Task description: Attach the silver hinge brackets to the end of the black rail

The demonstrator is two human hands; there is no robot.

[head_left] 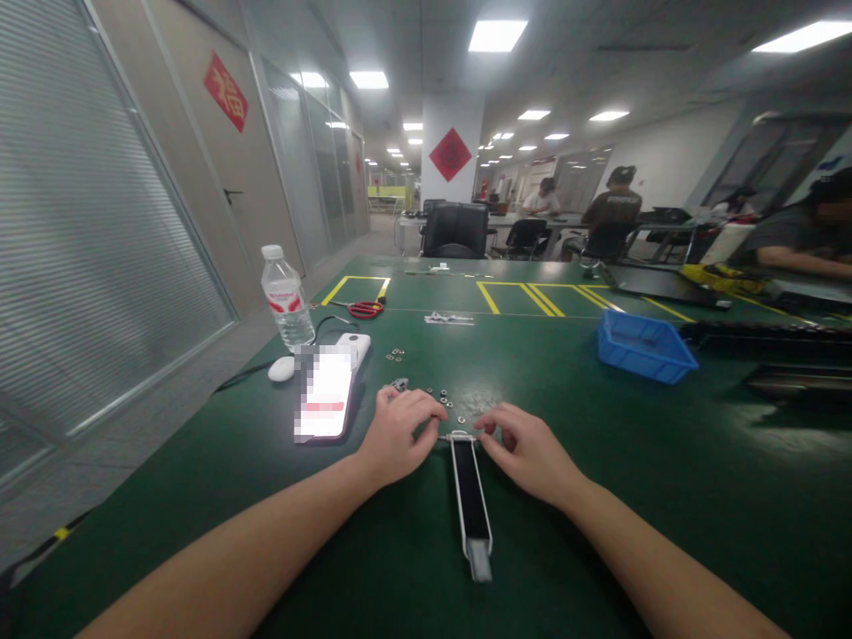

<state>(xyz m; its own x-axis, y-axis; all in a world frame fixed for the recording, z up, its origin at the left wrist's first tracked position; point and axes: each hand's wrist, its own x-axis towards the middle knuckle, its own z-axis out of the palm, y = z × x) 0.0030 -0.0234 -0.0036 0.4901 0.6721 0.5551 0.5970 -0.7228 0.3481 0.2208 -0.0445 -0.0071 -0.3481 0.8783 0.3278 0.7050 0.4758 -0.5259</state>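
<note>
A long, narrow piece with a black strip, a white rim and a grey tab at its near end (471, 493) lies on the green table (373, 559). A thin metal pin or screw seems to cross its far end. At the left side of that end is my left hand (403, 435), with thumb and fingers bent together. My right hand (529, 451) is at the opposite side, its fingers curled toward the thumb. Whatever either hand pinches is too small to make out. Just beyond the hands lie several small metal nuts or washers (444, 399) and a small grey part (399, 384).
Left of my hands are a lit phone (326, 395), a white oval object (281, 369) and a water bottle (286, 302). Red-handled scissors (366, 310) lie farther back. A blue bin (642, 346) stands right. Several people sit in the background, one at the far right.
</note>
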